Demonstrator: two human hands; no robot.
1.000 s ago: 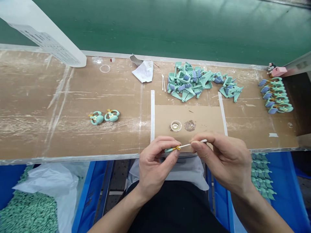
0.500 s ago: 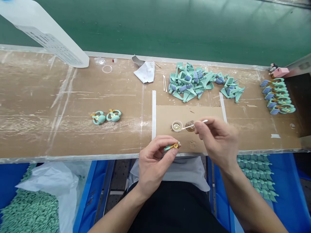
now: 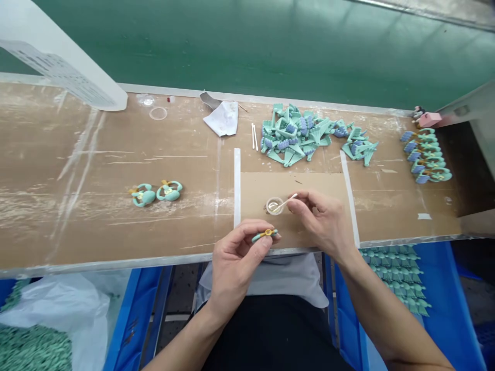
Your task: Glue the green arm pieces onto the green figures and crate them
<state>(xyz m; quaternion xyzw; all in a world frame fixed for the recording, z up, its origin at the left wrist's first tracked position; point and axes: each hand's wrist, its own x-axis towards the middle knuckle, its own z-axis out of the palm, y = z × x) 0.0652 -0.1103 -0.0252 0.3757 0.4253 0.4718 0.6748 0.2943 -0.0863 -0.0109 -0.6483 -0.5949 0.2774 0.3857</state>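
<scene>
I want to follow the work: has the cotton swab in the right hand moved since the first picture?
Yes, forward: the cotton swab was on the near side of the clear cup; now its tip is inside.

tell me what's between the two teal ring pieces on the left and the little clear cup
A strip of white tape lies between the teal ring pieces and the clear cup, as the head view shows.

Parts piled on the workbench suggest a workshop.

The right hand [image 3: 323, 221] dips 1 cotton swab [image 3: 286, 201] into the small cup [image 3: 274, 206]; 2 swabs [image 3: 254, 137] lie beyond.
</scene>
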